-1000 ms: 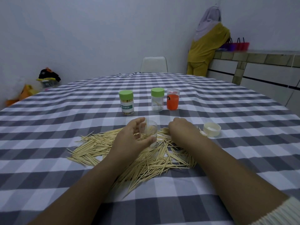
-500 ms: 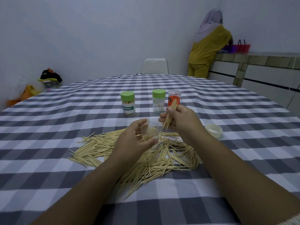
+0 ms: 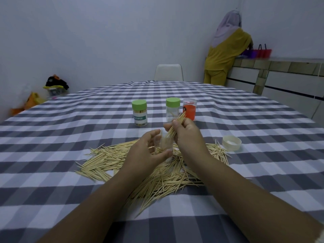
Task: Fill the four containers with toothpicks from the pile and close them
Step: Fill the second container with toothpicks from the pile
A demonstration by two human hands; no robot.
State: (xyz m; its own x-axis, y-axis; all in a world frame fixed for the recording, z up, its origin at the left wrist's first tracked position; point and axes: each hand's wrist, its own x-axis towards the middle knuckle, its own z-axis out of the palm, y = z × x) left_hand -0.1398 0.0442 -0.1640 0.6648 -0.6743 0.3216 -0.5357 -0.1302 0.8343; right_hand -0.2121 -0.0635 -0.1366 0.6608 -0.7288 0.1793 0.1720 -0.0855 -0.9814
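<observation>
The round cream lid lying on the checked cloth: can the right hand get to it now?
Probably not yet: the right hand pinches a toothpick bundle. The round cream lid lies unobstructed beside it.

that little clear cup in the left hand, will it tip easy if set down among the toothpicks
Probably. The clear container looks thin and light, nearly empty, and loose toothpicks make uneven footing. The bundle the right hand feeds in leans, adding leverage.
</observation>
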